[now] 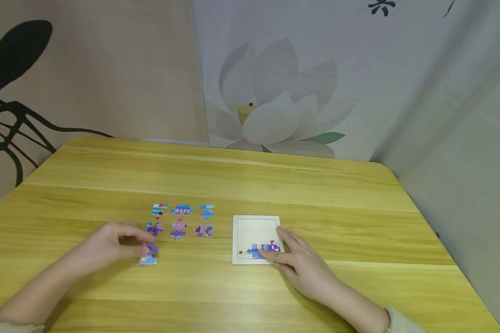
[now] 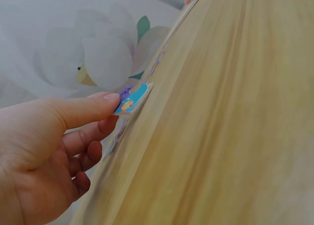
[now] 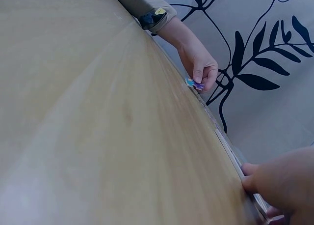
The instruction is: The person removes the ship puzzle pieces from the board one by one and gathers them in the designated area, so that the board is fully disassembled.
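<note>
My left hand (image 1: pixel 118 243) pinches a jigsaw puzzle piece (image 2: pixel 131 101) between thumb and fingertips. The piece is purple and blue with a small orange figure, and it tilts just off the table in the left wrist view. Toward the right, a square wooden puzzle tray (image 1: pixel 235 240) lies flat, with joined purple and blue pieces (image 1: pixel 254 252) along its front right inside. My right hand (image 1: pixel 306 268) grips the tray at its right and front edges, one finger reaching over the joined pieces. In the right wrist view the fingers (image 3: pixel 249 178) touch the tray's edge.
Several loose puzzle pieces (image 1: pixel 178 229) lie in two rows between the left hand and the tray. They rest on a wood-grain table (image 1: pixel 216 296). A patterned curtain (image 1: pixel 150 69) hangs behind the table's far edge.
</note>
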A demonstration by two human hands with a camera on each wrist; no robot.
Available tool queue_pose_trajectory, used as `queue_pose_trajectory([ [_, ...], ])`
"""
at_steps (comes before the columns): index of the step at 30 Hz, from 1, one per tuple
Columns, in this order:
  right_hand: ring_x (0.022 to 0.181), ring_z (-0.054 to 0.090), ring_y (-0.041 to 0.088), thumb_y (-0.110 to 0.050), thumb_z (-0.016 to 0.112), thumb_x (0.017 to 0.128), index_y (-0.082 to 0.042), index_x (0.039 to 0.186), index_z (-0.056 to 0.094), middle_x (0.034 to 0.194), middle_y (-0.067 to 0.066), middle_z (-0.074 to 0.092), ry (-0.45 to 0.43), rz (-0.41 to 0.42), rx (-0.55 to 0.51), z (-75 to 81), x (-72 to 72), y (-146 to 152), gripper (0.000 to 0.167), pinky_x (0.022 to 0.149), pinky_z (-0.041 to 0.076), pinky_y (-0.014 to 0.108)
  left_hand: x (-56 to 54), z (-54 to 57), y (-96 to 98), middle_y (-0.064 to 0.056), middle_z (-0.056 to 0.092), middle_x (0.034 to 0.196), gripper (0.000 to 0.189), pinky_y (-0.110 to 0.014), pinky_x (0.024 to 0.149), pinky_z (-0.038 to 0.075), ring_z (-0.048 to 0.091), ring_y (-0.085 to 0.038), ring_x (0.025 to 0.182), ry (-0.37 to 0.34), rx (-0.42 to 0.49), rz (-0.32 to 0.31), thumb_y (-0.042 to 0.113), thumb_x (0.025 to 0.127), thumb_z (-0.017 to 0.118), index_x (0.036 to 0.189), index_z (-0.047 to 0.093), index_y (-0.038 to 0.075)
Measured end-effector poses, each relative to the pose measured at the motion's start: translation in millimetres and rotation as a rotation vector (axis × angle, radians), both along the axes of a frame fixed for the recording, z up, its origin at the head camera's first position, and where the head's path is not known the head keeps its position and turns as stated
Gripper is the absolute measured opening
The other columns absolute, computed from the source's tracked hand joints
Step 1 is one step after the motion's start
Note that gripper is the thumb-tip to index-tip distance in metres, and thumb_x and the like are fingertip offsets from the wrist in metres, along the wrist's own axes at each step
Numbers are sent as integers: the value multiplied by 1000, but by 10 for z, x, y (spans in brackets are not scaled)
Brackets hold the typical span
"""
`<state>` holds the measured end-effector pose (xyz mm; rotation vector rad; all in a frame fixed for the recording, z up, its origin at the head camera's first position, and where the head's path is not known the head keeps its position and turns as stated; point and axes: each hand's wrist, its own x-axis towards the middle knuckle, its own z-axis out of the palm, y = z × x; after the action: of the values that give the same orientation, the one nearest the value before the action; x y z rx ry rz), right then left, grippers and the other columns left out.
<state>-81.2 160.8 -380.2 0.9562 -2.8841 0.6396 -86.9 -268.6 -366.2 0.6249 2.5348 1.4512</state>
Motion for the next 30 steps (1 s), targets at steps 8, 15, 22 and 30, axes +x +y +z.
queue_pose_trajectory([
  [8, 133, 34, 40, -13, 70, 88, -37, 125, 64, 148, 20, 34, -7, -1, 0, 6, 2, -6, 44, 101, 32, 57, -26, -17, -81, -8, 66, 100, 20, -28, 64, 52, 58, -13, 84, -27, -31, 14, 10, 85, 72, 104, 72, 3],
  [15, 133, 34, 41, -14, 69, 89, -37, 125, 63, 148, 20, 34, -4, 3, 0, 2, -1, 5, 44, 102, 32, 57, -39, -25, -87, -4, 63, 98, 20, -26, 64, 49, 53, -12, 83, 54, -120, 35, 13, 83, 74, 103, 74, 8],
  [22, 133, 34, 41, -13, 70, 88, -37, 125, 63, 149, 20, 33, -9, 1, -6, -3, -2, 9, 44, 101, 32, 57, -38, -78, -92, 10, 59, 83, 20, -23, 58, 45, 47, -9, 74, 204, -189, 24, 10, 78, 78, 98, 75, 12],
  [30, 132, 35, 39, -12, 72, 87, -36, 122, 66, 147, 19, 36, -17, -7, -37, 1, -11, 1, 42, 101, 33, 56, -12, -125, -115, 11, 53, 78, 20, -23, 56, 42, 44, -9, 73, 247, -232, 66, 12, 78, 79, 97, 76, 15],
])
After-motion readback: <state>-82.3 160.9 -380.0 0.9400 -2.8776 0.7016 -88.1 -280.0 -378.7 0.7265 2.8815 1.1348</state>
